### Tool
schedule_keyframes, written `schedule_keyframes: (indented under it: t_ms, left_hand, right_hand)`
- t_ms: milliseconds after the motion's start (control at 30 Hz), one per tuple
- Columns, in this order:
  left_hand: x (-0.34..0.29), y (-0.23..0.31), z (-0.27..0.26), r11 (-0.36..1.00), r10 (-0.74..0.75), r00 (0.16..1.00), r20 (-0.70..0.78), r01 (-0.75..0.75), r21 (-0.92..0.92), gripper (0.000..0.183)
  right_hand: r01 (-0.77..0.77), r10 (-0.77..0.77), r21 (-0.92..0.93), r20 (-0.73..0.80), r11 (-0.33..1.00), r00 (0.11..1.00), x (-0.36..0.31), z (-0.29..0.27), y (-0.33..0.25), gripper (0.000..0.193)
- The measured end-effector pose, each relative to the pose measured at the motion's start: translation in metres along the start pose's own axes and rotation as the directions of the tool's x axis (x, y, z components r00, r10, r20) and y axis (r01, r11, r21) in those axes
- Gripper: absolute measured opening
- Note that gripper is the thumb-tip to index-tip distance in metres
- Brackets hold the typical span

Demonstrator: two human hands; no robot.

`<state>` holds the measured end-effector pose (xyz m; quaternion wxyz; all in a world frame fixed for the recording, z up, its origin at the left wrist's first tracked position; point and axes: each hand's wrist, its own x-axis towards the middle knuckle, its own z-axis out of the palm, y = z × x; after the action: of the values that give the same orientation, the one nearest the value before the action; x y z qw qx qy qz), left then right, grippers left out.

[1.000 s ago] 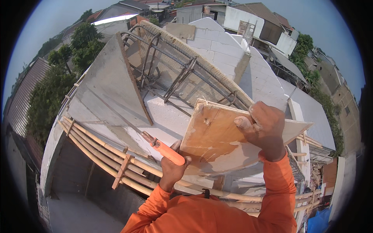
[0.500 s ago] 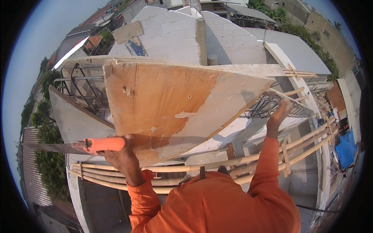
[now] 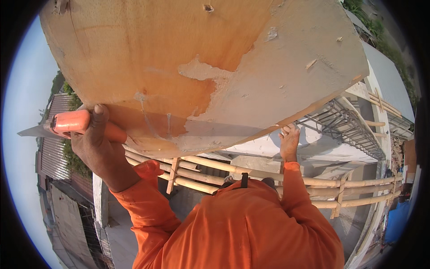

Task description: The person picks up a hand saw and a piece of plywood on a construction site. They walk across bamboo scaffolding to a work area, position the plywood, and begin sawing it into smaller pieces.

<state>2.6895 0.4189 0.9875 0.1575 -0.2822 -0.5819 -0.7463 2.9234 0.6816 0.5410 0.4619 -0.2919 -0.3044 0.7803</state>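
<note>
A large plywood board (image 3: 156, 58), orange-brown with a grey cement-stained part, fills the upper middle of the view, tilted up close before me. My left hand (image 3: 98, 143) is closed around the orange handle (image 3: 71, 121) of a hand saw, at the board's lower left edge. The thumb lies against the board. To the left sticks out the saw's blade (image 3: 33, 131), thin and seen nearly edge-on. My right hand (image 3: 290, 142) is at the board's lower edge, fingers curled up against it. The board hides what lies behind it.
Bamboo poles (image 3: 255, 172) lashed as a rail run across in front of my body. To the right, a steel rebar cage (image 3: 342, 123) lies along a white block wall (image 3: 268, 145). Far below on the left is a corrugated roof (image 3: 56, 154); a blue tarp (image 3: 397, 222) lies at lower right.
The board has come up and closer, filling more of the view. My right hand has left the rebar cage side and moved left to the board's lower edge. My left hand, with the saw, rose leftward.
</note>
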Motion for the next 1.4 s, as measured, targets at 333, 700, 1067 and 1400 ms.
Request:
schedule_keyframes:
  t_ms: [333, 700, 1067, 1400]
  left_hand:
    - [-0.03, -0.122, -0.121, 0.968, -0.228, 0.96, -0.161, 0.205, -0.147, 0.011]
    - [-0.243, -0.321, -0.097, 0.368, -0.923, 0.352, -0.156, 0.687, -0.627, 0.01]
    - [-0.257, -0.328, 0.061, -0.08, -0.942, 0.158, 0.296, 0.752, -0.655, 0.018]
    - [-0.228, -0.347, 0.085, 0.05, -0.957, 0.191, 0.22, 0.851, -0.522, 0.026]
  right_hand:
    - [0.368, -0.355, -0.097, 0.126, 0.925, 0.926, -0.014, 0.09, -0.096, 0.053]
    - [0.745, -0.608, -0.667, 0.585, 0.015, 0.536, -0.025, 0.216, -0.243, 0.051]
    - [0.566, -0.525, -0.568, 0.81, -0.597, 0.26, -0.024, 0.376, -0.33, 0.047]
    - [0.512, -0.541, -0.559, 0.817, -0.653, 0.201, -0.009, 0.399, -0.345, 0.044]
